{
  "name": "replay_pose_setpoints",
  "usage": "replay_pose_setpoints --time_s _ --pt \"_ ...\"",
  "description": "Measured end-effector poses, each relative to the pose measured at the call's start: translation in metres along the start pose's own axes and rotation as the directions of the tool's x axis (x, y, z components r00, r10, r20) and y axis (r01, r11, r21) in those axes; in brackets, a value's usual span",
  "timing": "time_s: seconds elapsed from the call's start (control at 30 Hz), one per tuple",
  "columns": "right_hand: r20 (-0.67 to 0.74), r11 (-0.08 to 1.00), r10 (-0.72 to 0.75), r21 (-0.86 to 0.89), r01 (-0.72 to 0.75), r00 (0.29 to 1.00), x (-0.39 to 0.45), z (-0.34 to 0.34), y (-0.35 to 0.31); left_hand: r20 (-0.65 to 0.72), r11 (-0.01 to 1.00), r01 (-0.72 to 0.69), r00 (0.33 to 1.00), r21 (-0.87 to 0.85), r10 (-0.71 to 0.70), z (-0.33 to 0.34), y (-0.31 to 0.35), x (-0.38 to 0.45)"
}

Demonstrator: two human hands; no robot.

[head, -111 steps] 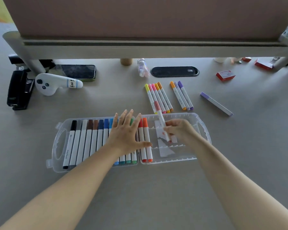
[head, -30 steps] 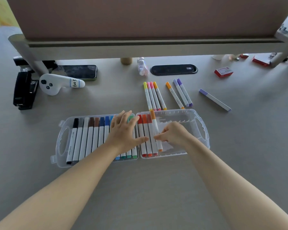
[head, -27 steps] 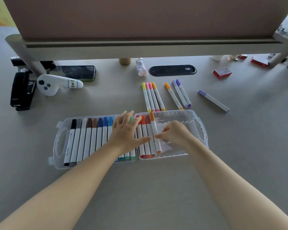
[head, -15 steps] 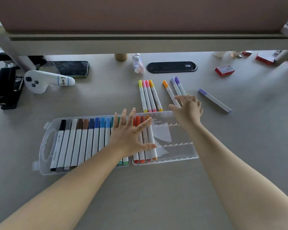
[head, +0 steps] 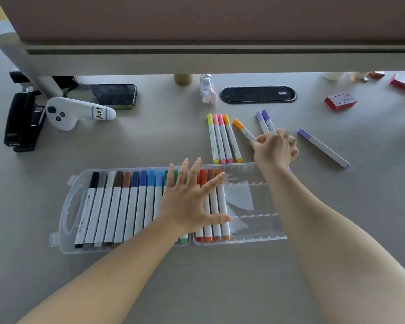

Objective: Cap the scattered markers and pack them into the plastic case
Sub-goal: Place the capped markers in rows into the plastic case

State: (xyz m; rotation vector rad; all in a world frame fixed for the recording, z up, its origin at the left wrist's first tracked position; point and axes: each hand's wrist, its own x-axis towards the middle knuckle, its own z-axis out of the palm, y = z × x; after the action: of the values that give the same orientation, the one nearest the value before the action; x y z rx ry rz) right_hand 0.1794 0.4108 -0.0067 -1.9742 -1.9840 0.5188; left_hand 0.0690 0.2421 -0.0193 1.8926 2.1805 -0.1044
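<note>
A clear plastic case (head: 264,239) lies open on the table, its slots filled from the left with several capped markers (head: 117,206), from black through blues to reds and orange. My left hand (head: 192,199) lies flat with spread fingers on the markers in the middle of the case. Behind the case, my right hand (head: 275,148) pinches the lower end of an orange-capped marker (head: 243,129). A group of yellow, pink and orange markers (head: 223,139) lies to its left. Two purple markers (head: 264,121) lie partly under the right hand. A lone purple marker (head: 323,147) lies further right.
A white controller (head: 77,113), a black stapler (head: 21,122) and a phone (head: 112,95) sit at the back left. A small bottle (head: 207,90), a dark oval grommet (head: 258,94) and red boxes (head: 340,102) lie along the back. A desk divider (head: 197,59) overhangs the table.
My right hand let go of an orange marker in the case, reached back over the table and closed its fingers on the loose orange-capped marker. My left hand stayed on the case.
</note>
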Motion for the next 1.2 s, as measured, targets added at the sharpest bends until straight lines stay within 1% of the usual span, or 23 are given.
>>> replay_pose_setpoints --time_s 0.1,0.17,0.27,0.3,0.33,0.43,0.53,0.6,0.73,0.93,1.03,1.2 --pt "-0.017 0.993 0.029 0.117 -0.027 0.999 -0.003 -0.008 -0.006 0.004 1.0 0.002 1.0 -0.016 -0.002 -0.002 0.0 -0.001" --pt "0.014 0.973 0.049 0.224 -0.051 0.999 -0.01 -0.018 -0.01 -0.005 1.0 0.002 1.0 -0.03 -0.002 -0.002 0.0 -0.001" --pt "0.151 0.885 0.049 0.451 -0.113 0.987 -0.032 -0.033 -0.009 -0.029 1.0 0.004 1.0 -0.014 -0.004 -0.001 -0.003 -0.002" --pt "0.203 0.852 0.04 0.504 -0.14 0.978 -0.042 -0.037 -0.007 -0.03 1.0 0.008 1.0 -0.012 -0.009 -0.001 -0.005 -0.003" --pt "0.256 0.838 0.029 0.521 -0.163 0.966 -0.053 -0.04 -0.005 -0.029 1.0 0.015 0.999 -0.013 -0.015 -0.001 -0.008 -0.005" --pt "0.395 0.869 -0.006 0.457 -0.191 0.919 -0.08 -0.041 0.001 -0.017 0.999 0.025 1.0 -0.033 -0.025 -0.003 -0.019 -0.013" --pt "0.531 0.911 -0.017 0.357 -0.206 0.847 -0.103 -0.033 -0.004 0.004 0.998 0.027 1.0 -0.065 -0.027 -0.001 -0.029 -0.025" --pt "0.576 0.923 -0.021 0.325 -0.206 0.818 -0.115 -0.026 -0.011 0.012 0.997 0.036 0.999 -0.071 -0.035 0.0 -0.039 -0.032" --pt "0.582 0.954 -0.043 0.266 -0.14 0.812 -0.132 -0.011 -0.029 0.014 0.998 0.043 0.999 -0.04 -0.042 -0.002 -0.063 -0.043" --pt "0.582 0.946 -0.05 0.289 -0.149 0.811 -0.149 0.008 -0.056 0.019 0.992 0.124 0.992 -0.006 -0.124 -0.007 -0.089 -0.058" --pt "0.587 0.96 -0.04 0.247 -0.132 0.809 -0.157 0.014 -0.06 0.027 0.985 0.16 0.987 -0.059 -0.158 -0.009 -0.1 -0.066" --pt "0.594 0.988 -0.054 0.146 -0.042 0.803 -0.165 0.015 -0.062 0.028 0.978 0.149 0.989 -0.149 -0.147 -0.011 -0.108 -0.073"
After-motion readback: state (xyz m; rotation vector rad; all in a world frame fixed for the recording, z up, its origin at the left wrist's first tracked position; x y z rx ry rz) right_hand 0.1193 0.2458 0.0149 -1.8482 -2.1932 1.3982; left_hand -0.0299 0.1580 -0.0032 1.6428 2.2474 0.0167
